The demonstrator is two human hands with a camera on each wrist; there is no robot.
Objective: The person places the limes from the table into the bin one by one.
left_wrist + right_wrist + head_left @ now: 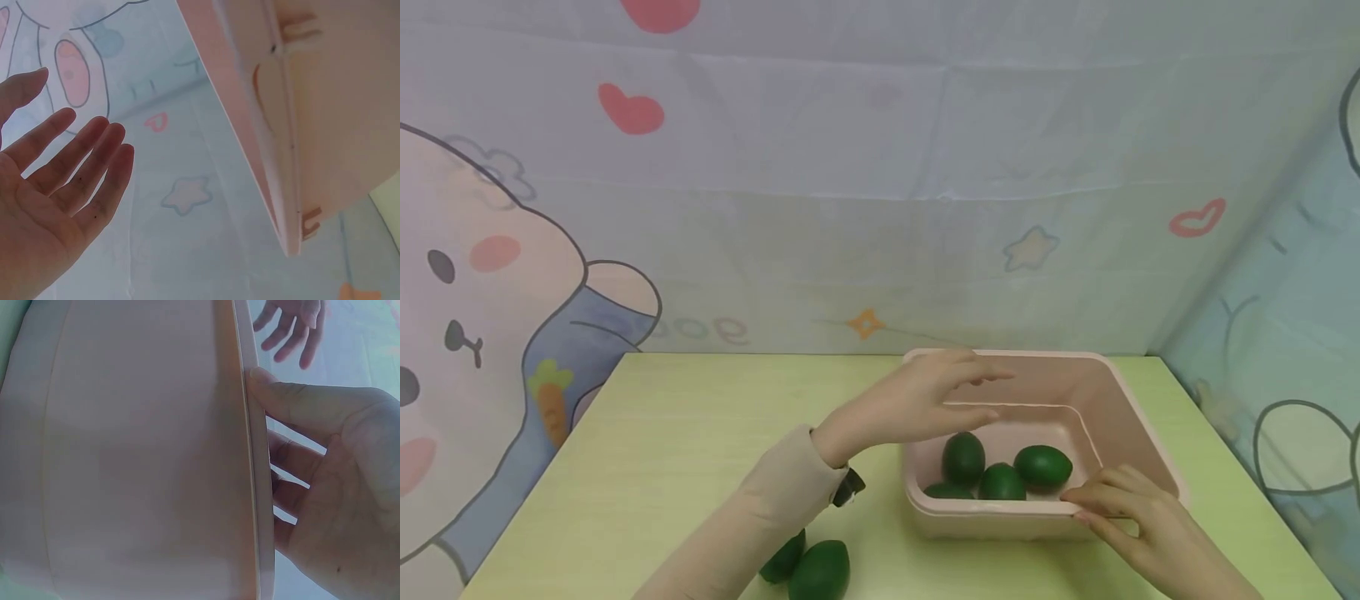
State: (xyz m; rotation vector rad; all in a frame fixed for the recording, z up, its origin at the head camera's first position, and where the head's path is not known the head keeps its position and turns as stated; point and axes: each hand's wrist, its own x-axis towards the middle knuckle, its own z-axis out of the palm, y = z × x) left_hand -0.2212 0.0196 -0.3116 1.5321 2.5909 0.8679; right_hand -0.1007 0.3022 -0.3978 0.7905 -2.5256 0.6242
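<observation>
Between the empty, loosely extended left hand (917, 400) and the right hand (1138, 518), pinching the near rim of the pink bin (992, 507), lie smooth green fruits (1042, 467), probably firm, light and slippery, best cupped around their middles.

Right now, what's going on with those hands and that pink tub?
A person's right hand grips the near rim of a pink tub, toward its right end. Their left hand is open and empty above the tub's left side. Four dark green oval fruits show inside the tub, and two more fruits show on the table, one partly hidden behind the left sleeve.
</observation>
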